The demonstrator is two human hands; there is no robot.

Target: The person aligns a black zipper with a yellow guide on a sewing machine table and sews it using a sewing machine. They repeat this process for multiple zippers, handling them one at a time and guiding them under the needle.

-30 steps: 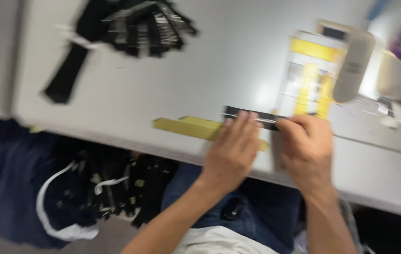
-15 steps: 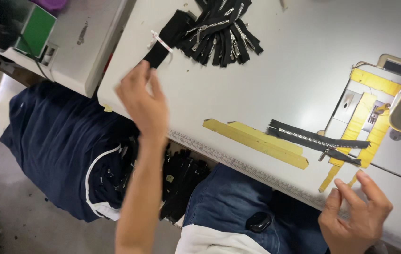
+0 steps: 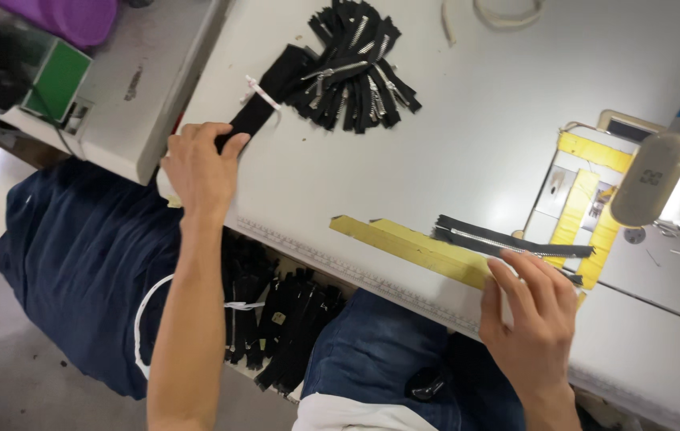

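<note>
Head view looks down at two bare hands on a smooth, pale grey table (image 3: 475, 96); half a second ago the left hand was up in the air with nothing in it, and now the left hand (image 3: 202, 164) has come down at the table's near left edge and its fingers pinch the end of a long black strip (image 3: 264, 108); that strip belongs to a bundle of black zippers (image 3: 352, 68), soft cloth tapes with shiny metal teeth, fanned out like a messy bunch and tied with a thin white band (image 3: 261, 93); the right hand (image 3: 533, 315) was off the edge of the table before, and now it rests flat on the table with open, spread fingers, holding nothing; its fingertips touch the end of a flat yellow strip (image 3: 412, 246) that is long and thin; just beside those fingers lies a single black zipper (image 3: 507, 242), straight, with a silver line of teeth down the middle, one end resting on the yellow strip; farther right sits a white sewing machine (image 3: 650, 177) with a rounded, hard body, over a plate edged with yellow tape (image 3: 591, 152); below the table edge are blue jeans (image 3: 372, 359), dark blue cloth (image 3: 76, 263) and more black zippers (image 3: 284, 319) hanging in bunches.
</note>
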